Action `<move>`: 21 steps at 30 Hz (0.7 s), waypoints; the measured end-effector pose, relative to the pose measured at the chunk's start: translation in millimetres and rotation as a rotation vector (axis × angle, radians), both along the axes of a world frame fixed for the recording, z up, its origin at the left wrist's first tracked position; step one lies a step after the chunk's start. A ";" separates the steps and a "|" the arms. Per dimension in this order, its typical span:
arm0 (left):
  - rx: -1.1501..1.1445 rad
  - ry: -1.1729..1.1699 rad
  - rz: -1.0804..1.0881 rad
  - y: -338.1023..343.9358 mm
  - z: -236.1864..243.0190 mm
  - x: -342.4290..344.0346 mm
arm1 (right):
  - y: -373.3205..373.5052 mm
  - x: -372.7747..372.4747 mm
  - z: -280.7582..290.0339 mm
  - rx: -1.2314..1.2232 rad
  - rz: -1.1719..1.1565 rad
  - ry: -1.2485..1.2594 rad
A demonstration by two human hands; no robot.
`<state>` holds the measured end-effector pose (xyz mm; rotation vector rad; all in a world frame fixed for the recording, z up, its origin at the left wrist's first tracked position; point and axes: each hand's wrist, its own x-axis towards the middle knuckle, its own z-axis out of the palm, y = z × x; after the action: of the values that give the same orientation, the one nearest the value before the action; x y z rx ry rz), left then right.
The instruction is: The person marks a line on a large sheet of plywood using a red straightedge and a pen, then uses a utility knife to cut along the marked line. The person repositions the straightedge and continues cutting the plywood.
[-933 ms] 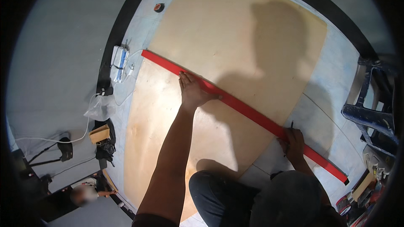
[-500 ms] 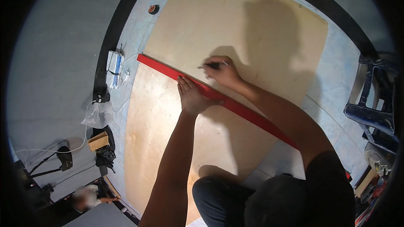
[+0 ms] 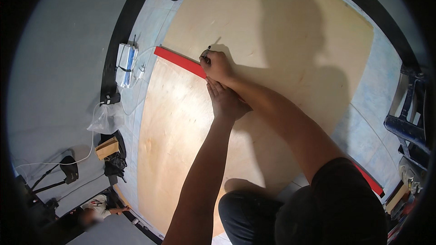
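Red bar [image 3: 179,61] under left hand [image 3: 225,103]; right hand [image 3: 218,67] (gripping pen [image 3: 208,50]) alongside.

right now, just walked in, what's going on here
A person is crouched over a large light wood sheet on the floor, with a long red bar lying slantwise across it. Their left hand is spread at the bar. Their right hand grips a slim pen-like tool by the bar's far edge; its lower tip is hidden, so whether it touches the wood can't be told.
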<state>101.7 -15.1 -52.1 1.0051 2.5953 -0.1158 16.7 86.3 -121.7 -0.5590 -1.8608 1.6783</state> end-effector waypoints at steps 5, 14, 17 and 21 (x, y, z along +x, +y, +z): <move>-0.080 -0.036 0.037 5.2 14.2 1.6 | -3.2 -0.6 -1.1 0.006 0.009 0.001; -0.018 -0.045 0.057 8.6 18.7 3.1 | 14.1 -0.2 -5.2 0.136 0.082 -0.058; 0.016 -0.047 0.056 8.9 24.4 3.8 | 13.9 -0.5 -3.6 0.121 0.084 0.013; 0.035 -0.039 0.044 8.2 20.0 4.2 | 15.8 -2.8 -4.9 0.174 0.093 0.002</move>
<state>105.9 -6.9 -32.1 0.9521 2.5901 -0.0394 13.9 102.1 -126.6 -0.4043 -2.0346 1.5530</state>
